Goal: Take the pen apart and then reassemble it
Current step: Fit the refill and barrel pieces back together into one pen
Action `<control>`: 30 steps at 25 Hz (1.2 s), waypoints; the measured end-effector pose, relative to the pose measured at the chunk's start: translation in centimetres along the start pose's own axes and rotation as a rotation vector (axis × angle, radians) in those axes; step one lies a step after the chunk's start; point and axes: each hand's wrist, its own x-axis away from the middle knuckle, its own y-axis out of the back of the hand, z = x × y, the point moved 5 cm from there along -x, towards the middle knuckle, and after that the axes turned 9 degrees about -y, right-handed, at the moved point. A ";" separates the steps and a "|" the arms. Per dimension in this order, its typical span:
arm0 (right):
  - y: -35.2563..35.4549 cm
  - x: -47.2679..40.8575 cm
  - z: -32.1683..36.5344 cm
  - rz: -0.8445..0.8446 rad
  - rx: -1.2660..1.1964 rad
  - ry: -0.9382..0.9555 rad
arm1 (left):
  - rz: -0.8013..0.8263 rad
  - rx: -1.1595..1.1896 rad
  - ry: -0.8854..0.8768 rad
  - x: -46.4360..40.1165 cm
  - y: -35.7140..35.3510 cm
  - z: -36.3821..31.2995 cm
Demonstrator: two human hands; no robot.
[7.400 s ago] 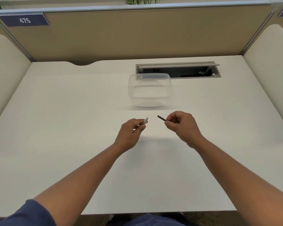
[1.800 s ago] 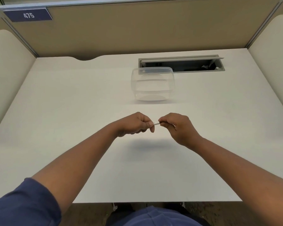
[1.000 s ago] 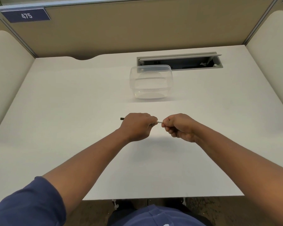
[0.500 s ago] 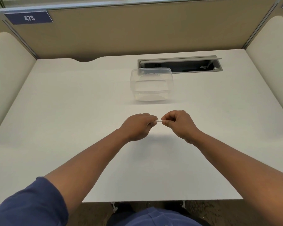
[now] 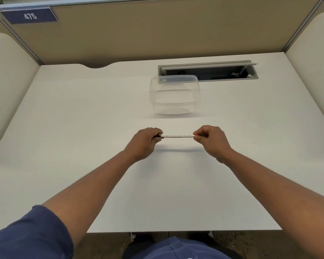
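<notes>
Left hand (image 5: 145, 142), centre of the frame: fingers curled closed, pinching the left end of the pen (image 5: 177, 136) between thumb and fingertips. A short dark section of the pen shows just at the fingertips; whether this is a cap or a tip cannot be told.

Right hand (image 5: 210, 140), just right of centre: likewise curled closed, with thumb and forefinger gripping the pen's right end. That end is hidden inside the grip.

The pen, a slim white barrel with fine print along its side, spans the gap between the two hands. It lies level, running left to right across the frame, held above the desk (image 5: 82, 128). Its shadow falls as a soft dark band on the white surface just below it in the frame.

Above the hands in the frame, a clear plastic container (image 5: 174, 95) stands on the desk, well apart from the pen. Directly behind it, towards the upper right, a grey cable tray (image 5: 208, 71) is set into the desktop with its flap raised.

A tan partition (image 5: 157, 30) closes off the far edge of the desk. At the upper left it carries a blue number plate (image 5: 29, 15) reading 475. Padded cream side panels flank the desk at left and right.

Both bare forearms reach in from the bottom of the frame; a blue sleeve (image 5: 26, 236) covers the upper left arm at the lower left corner.
</notes>
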 end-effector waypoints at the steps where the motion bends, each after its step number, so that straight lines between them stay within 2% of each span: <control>1: 0.0 -0.3 -0.3 -0.003 0.018 0.002 | 0.006 0.009 0.009 0.0 -0.2 0.3; 9: -1.8 -2.6 -2.0 -0.011 0.289 0.099 | -0.007 -0.014 0.048 -0.4 -2.4 2.5; 16: -3.2 -3.9 -2.4 -0.006 0.405 0.126 | -0.028 -0.006 0.122 -0.2 -3.5 4.0; 30: -3.3 -4.3 -3.0 0.011 0.443 0.113 | -0.046 0.002 0.120 -0.3 -4.2 4.6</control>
